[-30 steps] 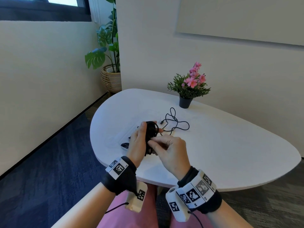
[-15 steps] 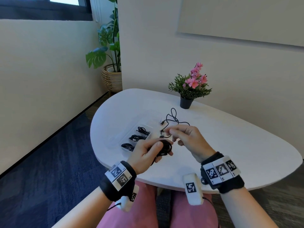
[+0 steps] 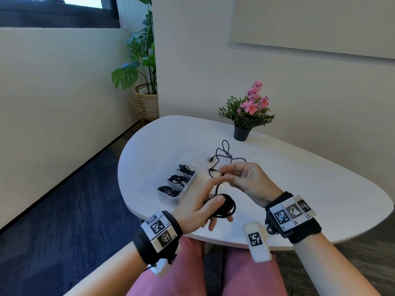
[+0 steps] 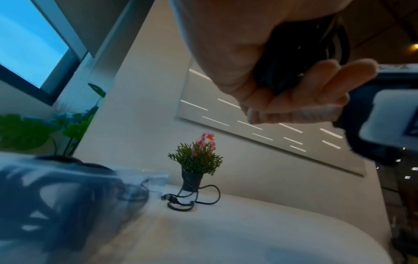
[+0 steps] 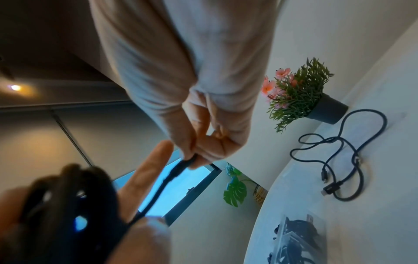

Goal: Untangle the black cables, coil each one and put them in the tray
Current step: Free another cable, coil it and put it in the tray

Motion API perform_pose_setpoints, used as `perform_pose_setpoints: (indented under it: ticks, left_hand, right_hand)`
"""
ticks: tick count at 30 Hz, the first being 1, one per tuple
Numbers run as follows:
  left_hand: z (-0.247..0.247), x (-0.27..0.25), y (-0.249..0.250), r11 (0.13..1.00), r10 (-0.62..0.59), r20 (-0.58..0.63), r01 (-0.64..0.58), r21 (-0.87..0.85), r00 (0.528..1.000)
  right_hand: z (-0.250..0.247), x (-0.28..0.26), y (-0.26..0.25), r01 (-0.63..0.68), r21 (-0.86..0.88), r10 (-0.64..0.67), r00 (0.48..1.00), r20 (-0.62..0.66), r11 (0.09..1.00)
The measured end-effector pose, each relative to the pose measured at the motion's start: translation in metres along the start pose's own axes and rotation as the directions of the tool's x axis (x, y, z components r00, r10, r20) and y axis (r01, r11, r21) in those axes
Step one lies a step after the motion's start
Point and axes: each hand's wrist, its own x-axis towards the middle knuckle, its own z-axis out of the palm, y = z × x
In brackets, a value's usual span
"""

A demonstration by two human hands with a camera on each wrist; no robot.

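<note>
My left hand (image 3: 199, 207) holds a black coiled cable (image 3: 225, 207) above the table's near edge, thumb on top and fingers curled under it (image 4: 294, 53). A free end of that cable (image 5: 181, 167) rises to my right hand (image 3: 239, 178), which pinches it between thumb and fingertips. A clear plastic tray (image 3: 186, 167) lies to the left with three coiled black cables (image 3: 178, 180) in its near compartments. One loose black cable (image 3: 224, 157) lies tangled on the table beyond my hands; it also shows in the right wrist view (image 5: 339, 160).
A small potted plant with pink flowers (image 3: 245, 116) stands at the back of the white table (image 3: 299, 189), just behind the loose cable. A large leafy plant in a woven basket (image 3: 145, 101) stands on the floor at the far left.
My hands have come apart: the left lowered the coil toward the near edge, the right moved away and drew the cable's free end out of it. The tray came into view.
</note>
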Motion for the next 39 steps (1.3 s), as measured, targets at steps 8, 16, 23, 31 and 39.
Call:
perform_pose_setpoints:
  ticks: [8, 16, 23, 31, 39]
  left_hand:
    - [-0.012, 0.017, 0.005, 0.759, -0.256, -0.167, 0.091, -0.645, 0.952]
    - [-0.018, 0.02, 0.003, 0.614, -0.37, -0.317, -0.026, -0.789, 0.873]
    - [-0.018, 0.014, 0.013, 0.644, -0.36, -0.229, 0.064, -0.763, 0.904]
    - [-0.015, 0.021, 0.0, 0.628, -0.431, -0.337, 0.01, -0.778, 0.837]
    - [-0.026, 0.026, 0.0, 0.522, -0.456, -0.386, -0.11, -0.846, 0.802]
  right_hand:
    - [-0.001, -0.006, 0.006, 0.007, -0.123, -0.024, 0.99, -0.138, 0.992]
    - [0.044, -0.039, -0.004, 0.373, -0.389, -0.418, 0.908, -0.035, 0.842]
    - [0.054, -0.034, 0.015, 0.527, -0.623, -0.632, 0.772, 0.067, 0.578]
    - [0.055, -0.028, 0.018, 0.634, -0.738, -0.754, 0.596, 0.275, 0.232]
    - [0.068, -0.043, 0.025, 0.707, -0.554, -0.755, 0.625, 0.199, 0.439]
